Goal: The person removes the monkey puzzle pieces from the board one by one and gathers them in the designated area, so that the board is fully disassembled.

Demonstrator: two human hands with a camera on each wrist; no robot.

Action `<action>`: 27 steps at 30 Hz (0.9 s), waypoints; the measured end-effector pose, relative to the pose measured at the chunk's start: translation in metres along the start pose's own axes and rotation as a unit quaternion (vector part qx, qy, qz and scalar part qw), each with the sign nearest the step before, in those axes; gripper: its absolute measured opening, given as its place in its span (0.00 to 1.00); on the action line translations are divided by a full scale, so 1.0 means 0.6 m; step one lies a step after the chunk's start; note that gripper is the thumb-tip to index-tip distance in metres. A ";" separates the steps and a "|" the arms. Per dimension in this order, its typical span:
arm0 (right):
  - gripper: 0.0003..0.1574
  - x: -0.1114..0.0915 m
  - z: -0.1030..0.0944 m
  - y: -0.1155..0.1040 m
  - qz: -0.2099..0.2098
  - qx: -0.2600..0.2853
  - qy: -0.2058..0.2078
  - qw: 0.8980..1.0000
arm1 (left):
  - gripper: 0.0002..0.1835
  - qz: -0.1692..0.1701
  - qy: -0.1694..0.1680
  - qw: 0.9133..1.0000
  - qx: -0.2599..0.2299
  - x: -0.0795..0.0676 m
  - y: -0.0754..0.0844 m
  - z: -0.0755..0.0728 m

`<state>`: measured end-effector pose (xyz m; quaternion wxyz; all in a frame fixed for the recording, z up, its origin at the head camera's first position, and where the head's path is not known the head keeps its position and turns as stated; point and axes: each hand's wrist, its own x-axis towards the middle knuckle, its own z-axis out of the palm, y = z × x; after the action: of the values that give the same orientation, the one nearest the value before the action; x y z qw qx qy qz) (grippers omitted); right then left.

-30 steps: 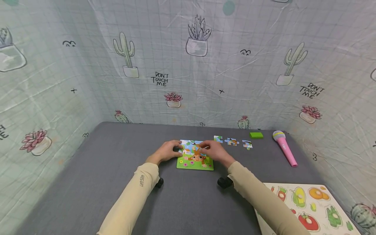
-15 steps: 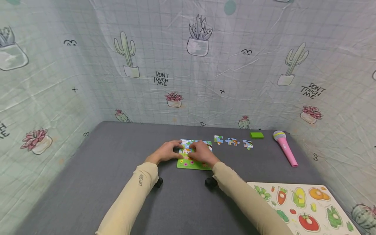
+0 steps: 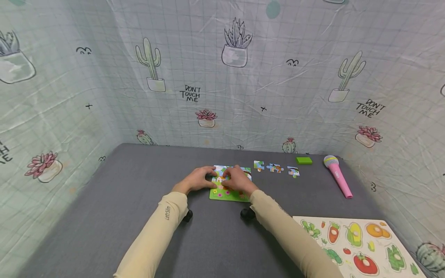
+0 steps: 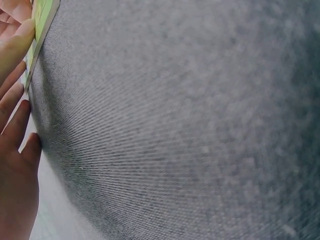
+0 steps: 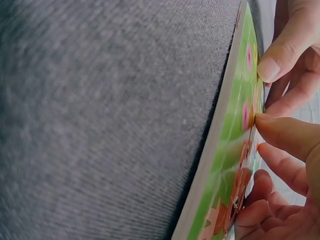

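Observation:
A flat jigsaw puzzle (image 3: 222, 196) with a green lower edge, flowers and an animal lies on the grey table. My left hand (image 3: 195, 180) steadies its left side. The left thumb (image 4: 16, 49) presses on the picture, and the other fingers extend along the edge. My right hand (image 3: 240, 182) is over the middle of the puzzle. Its thumb (image 5: 280, 132) and curled index finger pinch at a puzzle piece, which the hand mostly hides. Up and to the right lie three loose puzzle pieces (image 3: 259, 165), set apart in a row.
A green block (image 3: 304, 160) lies beyond the loose pieces. Right of it is a pink toy microphone (image 3: 338, 177). A wooden vegetable board (image 3: 342, 251) occupies the near right, beneath the right forearm. Printed cloth (image 3: 208, 69) walls in the back and sides.
My right hand has shifted left across the puzzle, from its upper right part to the middle, then stayed there. The left hand keeps its place at the left edge.

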<state>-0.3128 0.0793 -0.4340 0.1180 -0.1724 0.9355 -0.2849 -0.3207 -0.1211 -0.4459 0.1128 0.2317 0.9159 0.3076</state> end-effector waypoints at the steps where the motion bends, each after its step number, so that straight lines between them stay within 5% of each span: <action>1: 0.14 0.000 0.000 0.000 0.002 0.001 0.000 1.000 | 0.24 0.000 0.000 1.000 0.001 0.000 0.000 0.000; 10: 0.22 -0.002 0.003 0.002 0.007 0.018 -0.018 1.000 | 0.23 0.004 -0.001 1.000 0.010 -0.001 0.004 0.000; 27: 0.16 -0.003 0.009 0.002 -0.023 0.030 0.021 0.999 | 0.25 0.005 0.000 1.000 0.025 0.004 -0.001 0.002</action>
<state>-0.3095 0.0782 -0.4386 0.0963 -0.1844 0.9247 -0.3187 -0.3227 -0.1199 -0.4473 0.1052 0.2394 0.9221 0.2853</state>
